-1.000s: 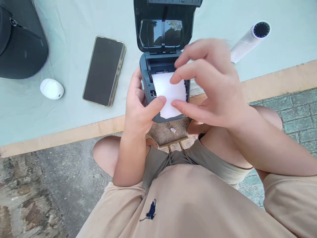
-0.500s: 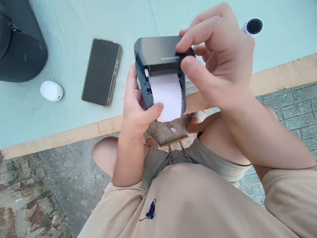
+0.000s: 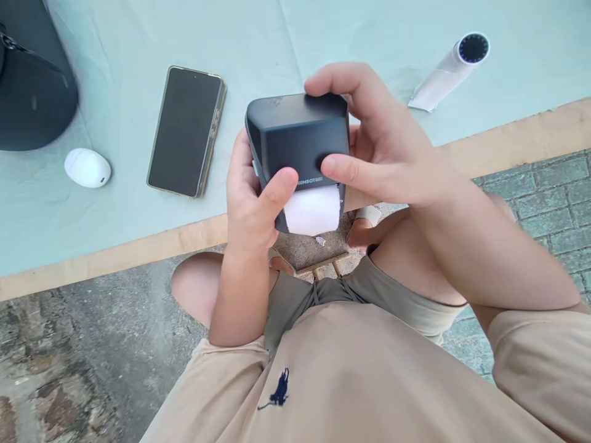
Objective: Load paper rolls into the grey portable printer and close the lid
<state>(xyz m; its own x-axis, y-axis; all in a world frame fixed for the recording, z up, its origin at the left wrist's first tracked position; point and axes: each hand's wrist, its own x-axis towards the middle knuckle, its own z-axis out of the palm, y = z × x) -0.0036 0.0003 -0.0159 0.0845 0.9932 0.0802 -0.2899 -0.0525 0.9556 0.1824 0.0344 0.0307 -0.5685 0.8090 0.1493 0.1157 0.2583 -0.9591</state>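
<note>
Both hands grip a small dark printer (image 3: pixel 298 132) at the near edge of the tabletop (image 3: pixel 115 221): left hand (image 3: pixel 252 197) clasping its left side, right hand (image 3: pixel 383 147) pressing the lid. White paper (image 3: pixel 313 211) sticks out nearside. A phone (image 3: pixel 186 130) lies left.

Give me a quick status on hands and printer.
Left hand and right hand both grip the label printer. Lid shut, white paper sticking out. Nothing obstructing.
</note>
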